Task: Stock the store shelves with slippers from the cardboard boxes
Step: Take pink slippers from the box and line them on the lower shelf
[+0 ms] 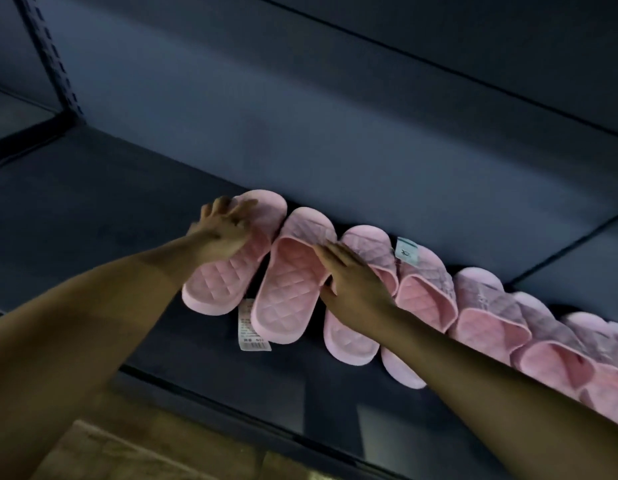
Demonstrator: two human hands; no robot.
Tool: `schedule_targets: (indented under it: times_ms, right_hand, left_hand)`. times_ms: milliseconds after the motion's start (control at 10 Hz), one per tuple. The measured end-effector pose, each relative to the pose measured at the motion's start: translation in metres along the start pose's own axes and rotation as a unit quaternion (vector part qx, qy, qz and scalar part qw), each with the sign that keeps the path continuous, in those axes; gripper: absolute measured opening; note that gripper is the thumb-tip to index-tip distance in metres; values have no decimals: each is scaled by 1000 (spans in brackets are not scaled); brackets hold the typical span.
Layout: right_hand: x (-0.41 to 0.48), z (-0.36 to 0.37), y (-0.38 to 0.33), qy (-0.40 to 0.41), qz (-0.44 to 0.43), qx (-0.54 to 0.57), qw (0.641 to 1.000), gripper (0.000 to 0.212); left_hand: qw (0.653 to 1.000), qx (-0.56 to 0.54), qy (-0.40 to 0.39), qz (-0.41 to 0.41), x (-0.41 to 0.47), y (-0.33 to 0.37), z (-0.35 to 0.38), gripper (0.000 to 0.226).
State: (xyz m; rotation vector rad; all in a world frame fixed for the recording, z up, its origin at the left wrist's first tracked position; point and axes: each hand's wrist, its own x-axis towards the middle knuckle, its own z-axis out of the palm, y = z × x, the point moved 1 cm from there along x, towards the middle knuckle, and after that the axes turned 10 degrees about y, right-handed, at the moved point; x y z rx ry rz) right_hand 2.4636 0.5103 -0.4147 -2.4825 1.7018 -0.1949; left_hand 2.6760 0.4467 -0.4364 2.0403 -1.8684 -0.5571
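A row of several pink quilted slippers runs along the dark shelf (93,216) from the middle to the right edge, each overlapping its neighbour. My left hand (224,230) rests flat on the strap of the leftmost slipper (214,282), fingers spread. My right hand (352,278) lies with straight fingers across the strap of the second slipper (286,289) and covers part of the third slipper (349,344). A white price tag (252,325) hangs between the first two slippers. Another tag (407,251) sticks up from the fourth slipper.
The shelf's left half holds nothing. A perforated metal upright (49,53) stands at the top left. The shelf's front edge (266,424) runs diagonally below my arms. A cardboard box (134,455) shows at the bottom left. A shelf seam (570,247) crosses at the right.
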Motion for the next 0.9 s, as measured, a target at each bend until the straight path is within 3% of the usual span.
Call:
schedule_targets:
  times_ms: [100, 200, 300, 400, 500, 600, 800, 900]
  right_hand:
    - [-10, -8, 4, 9, -5, -10, 1000, 64]
    - [-17, -17, 4, 8, 15, 3, 1000, 64]
    - [-20, -23, -1, 38, 7, 10, 999, 63]
    - [-37, -25, 1, 66, -14, 0, 998, 62]
    - [-68, -27, 8, 54, -8, 3, 999, 63]
    - [-101, -44, 23, 58, 9, 1, 998, 61]
    - [-181, -98, 68, 128, 42, 26, 991, 50]
    - [-219, -119, 91, 121, 75, 19, 990, 47]
  left_hand:
    - [990, 100, 62, 76, -7, 3, -2, 47]
    - [965, 164, 81, 190, -26, 16, -9, 63]
    - [953, 155, 94, 242, -53, 31, -7, 68]
    - [968, 90, 96, 214, -77, 39, 1, 50]
    - [968, 118, 81, 204, -102, 49, -10, 46]
    - [966, 77, 117, 218, -131, 93, -29, 41]
    - [945, 65, 70, 312, -196, 202, -4, 52]
    - [939, 86, 52, 328, -213, 242, 3, 38]
